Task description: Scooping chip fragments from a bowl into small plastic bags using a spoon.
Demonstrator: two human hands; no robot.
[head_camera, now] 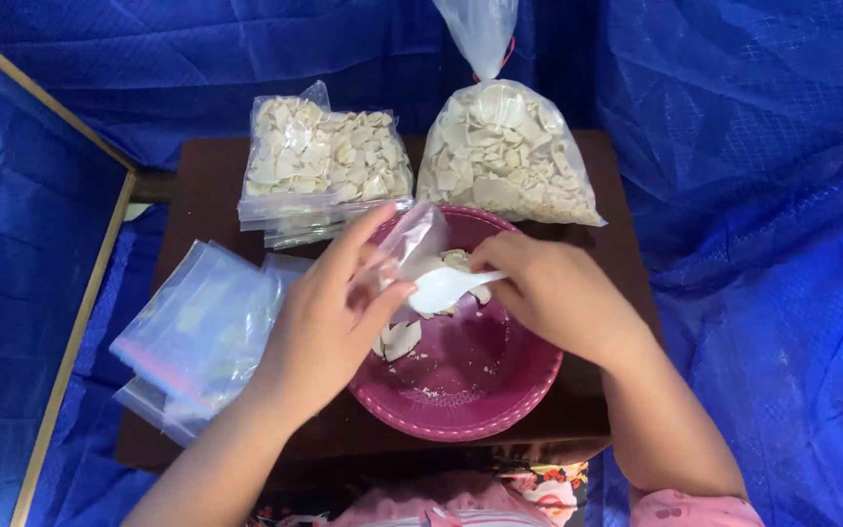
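Small clear bag (404, 246) pinched open by left hand (329, 322), white spoon (446, 286) gripped by right hand (548, 293), both held over pink bowl (480, 390), filled chip bags (324, 156) at twelve o'clock.

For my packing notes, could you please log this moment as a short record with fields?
left hand: holds small clear bag open
right hand: holds white spoon at the bag's mouth
bowl: magenta, a few white chips left
filled bags: flat stack, rear left
large tied bag: rear right
empty bags: left of bowl
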